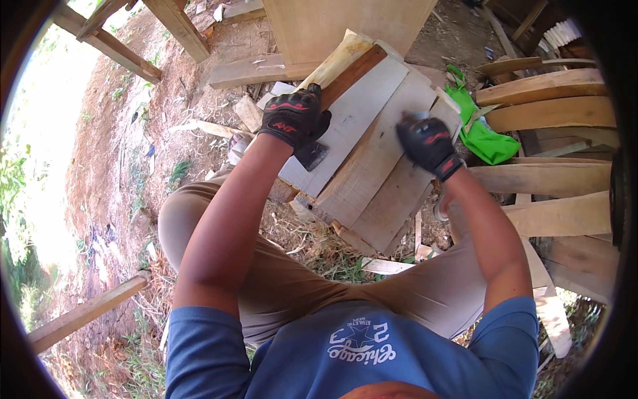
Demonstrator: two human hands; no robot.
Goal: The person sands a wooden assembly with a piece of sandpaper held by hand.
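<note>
My left hand, in a black glove with red marks, is closed at the near end of a rough wooden strip, pale on top and reddish brown along one side. Just below that hand, a dark flat piece with a straight edge lies over the boards; what it belongs to is hidden. Motion smears my right hand, gloved the same way, above the right side of the boards. A small greyish thing shows at its fingers, too blurred to name. Under both hands, several pale boards lie side by side between my knees.
A bright green bag lies to the right of the boards. Beyond it are stacked curved wooden planks. A large upright wood panel stands at the far side. Wooden posts rise at far left. Wood scraps litter the dirt.
</note>
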